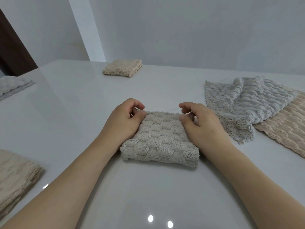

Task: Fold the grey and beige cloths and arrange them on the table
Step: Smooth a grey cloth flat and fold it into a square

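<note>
Two hands pinch the far corners of a folded cloth on a white table [82, 113].

The left hand [125, 118] and right hand [200, 123] curl narrowly onto the folded cloth [160, 139] between them; beyond the right fingers [184, 106] lie a loose grey cloth [247, 103] and a beige cloth [283, 126].

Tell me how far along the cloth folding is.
Done: three folded cloths sit apart, beige at the back, grey at far left, beige at near left. In hand: the left hand and right hand pinch the far corners of a folded cloth. Left: a crumpled grey cloth lying on a flat beige one.
</note>
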Demonstrator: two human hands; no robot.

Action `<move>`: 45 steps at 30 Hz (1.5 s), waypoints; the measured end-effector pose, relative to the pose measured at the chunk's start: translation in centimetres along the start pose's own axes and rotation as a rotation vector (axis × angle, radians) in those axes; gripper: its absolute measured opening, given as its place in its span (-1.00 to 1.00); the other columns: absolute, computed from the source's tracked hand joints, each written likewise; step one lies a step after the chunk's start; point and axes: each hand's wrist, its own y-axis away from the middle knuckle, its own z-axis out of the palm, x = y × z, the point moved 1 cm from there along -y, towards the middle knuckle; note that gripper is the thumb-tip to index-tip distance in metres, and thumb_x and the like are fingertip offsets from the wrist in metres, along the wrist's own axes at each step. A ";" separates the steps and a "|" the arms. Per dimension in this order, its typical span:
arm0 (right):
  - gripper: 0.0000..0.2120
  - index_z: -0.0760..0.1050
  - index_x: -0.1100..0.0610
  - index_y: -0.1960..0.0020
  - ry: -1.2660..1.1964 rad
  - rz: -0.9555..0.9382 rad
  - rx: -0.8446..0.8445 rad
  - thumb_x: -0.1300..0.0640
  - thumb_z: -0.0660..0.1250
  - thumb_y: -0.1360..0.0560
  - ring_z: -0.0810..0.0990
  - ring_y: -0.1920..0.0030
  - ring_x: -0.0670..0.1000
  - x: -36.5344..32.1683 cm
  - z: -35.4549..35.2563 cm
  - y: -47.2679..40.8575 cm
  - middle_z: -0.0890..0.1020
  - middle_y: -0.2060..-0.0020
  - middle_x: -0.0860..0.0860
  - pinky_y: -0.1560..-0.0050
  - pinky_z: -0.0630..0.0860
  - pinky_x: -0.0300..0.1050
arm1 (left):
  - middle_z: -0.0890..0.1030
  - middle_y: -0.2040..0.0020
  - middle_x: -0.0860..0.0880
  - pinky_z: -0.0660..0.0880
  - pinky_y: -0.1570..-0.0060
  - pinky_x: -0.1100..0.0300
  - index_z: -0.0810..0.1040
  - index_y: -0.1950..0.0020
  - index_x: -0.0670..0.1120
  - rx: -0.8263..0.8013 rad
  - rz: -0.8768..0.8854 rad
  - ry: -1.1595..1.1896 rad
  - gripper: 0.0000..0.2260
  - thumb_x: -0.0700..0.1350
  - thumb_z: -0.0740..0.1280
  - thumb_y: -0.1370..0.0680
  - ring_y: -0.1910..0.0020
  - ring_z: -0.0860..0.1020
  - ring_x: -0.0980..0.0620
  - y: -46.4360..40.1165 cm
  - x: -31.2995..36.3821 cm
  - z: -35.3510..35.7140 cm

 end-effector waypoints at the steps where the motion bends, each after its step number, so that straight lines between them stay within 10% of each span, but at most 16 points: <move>1: -0.72 0.52 -0.01 -0.25 0.079 0.033 -0.047 0.03 0.26 -0.56 0.49 -0.16 -0.01 0.1 0.0 -0.1 0.58 -0.12 -0.07 -0.28 0.35 0.05 | 0.57 0.26 0.07 0.37 0.23 0.19 0.53 0.03 0.11 -0.008 -0.013 -0.020 -0.94 -0.05 0.37 -0.56 0.36 0.46 0.15 -0.1 0.0 0.1; 9: -0.87 0.56 -0.02 0.10 0.025 0.102 -0.133 0.08 0.23 -0.49 0.54 0.11 0.03 -0.9 -0.7 0.2 0.60 0.28 -0.09 0.06 0.45 -0.06 | 0.65 0.24 0.05 0.46 0.22 0.12 0.53 0.02 0.09 -0.053 -0.070 -0.005 -0.92 -0.01 0.40 -0.52 0.36 0.52 0.11 0.1 0.4 -0.3; 14: -0.63 0.50 0.02 0.24 0.175 0.065 -0.315 -0.25 0.18 -0.48 0.54 0.17 -0.01 -1.7 -0.8 -0.1 0.57 0.30 -0.08 0.14 0.46 -0.06 | 0.65 0.28 0.04 0.48 0.15 0.09 0.55 0.02 0.08 -0.167 -0.049 0.066 -0.91 -0.05 0.42 -0.52 0.35 0.53 0.13 0.8 1.0 -0.1; 24: -0.55 0.42 -0.05 -0.21 0.314 -0.121 -0.309 -0.33 0.09 -0.52 0.52 0.01 0.04 -1.4 -0.7 0.3 0.54 0.21 -0.11 0.08 0.36 -0.09 | 0.66 0.26 0.02 0.49 0.22 0.15 0.55 -0.03 -0.01 -0.105 -0.247 0.199 -0.87 -0.07 0.43 -0.53 0.36 0.57 0.09 0.8 2.2 -0.3; 33: -0.56 0.35 0.06 -0.03 0.255 -0.077 -0.188 -0.32 0.10 -0.51 0.52 0.03 0.16 -0.1 -0.6 0.1 0.58 0.13 0.07 0.06 0.43 0.00 | 0.66 0.34 0.07 0.41 0.21 0.16 0.67 0.17 -0.07 -0.365 -0.456 0.250 -0.78 0.01 0.32 -0.54 0.31 0.59 0.10 2.2 4.0 -3.0; 37: -0.55 0.36 0.06 -0.04 0.241 -0.054 -0.182 -0.33 0.11 -0.51 0.52 0.04 0.16 0.1 -0.5 0.0 0.58 0.15 0.07 0.09 0.42 -0.01 | 0.73 0.07 -0.04 0.48 -0.19 0.05 0.72 0.00 -0.12 -0.527 -0.429 0.225 -0.71 0.06 0.42 -0.45 0.00 0.67 -0.03 2.4 4.2 -3.0; 45: -0.53 0.37 0.11 -0.07 0.258 -0.048 -0.157 -0.31 0.10 -0.53 0.53 0.07 0.18 0.3 -0.3 -0.3 0.54 0.21 0.07 0.11 0.43 0.00 | 0.69 -0.07 -0.17 0.60 -0.02 0.23 0.65 -0.12 -0.23 -0.605 -0.371 0.558 -0.73 -0.21 0.41 -0.44 -0.05 0.67 -0.06 3.5 3.8 -3.3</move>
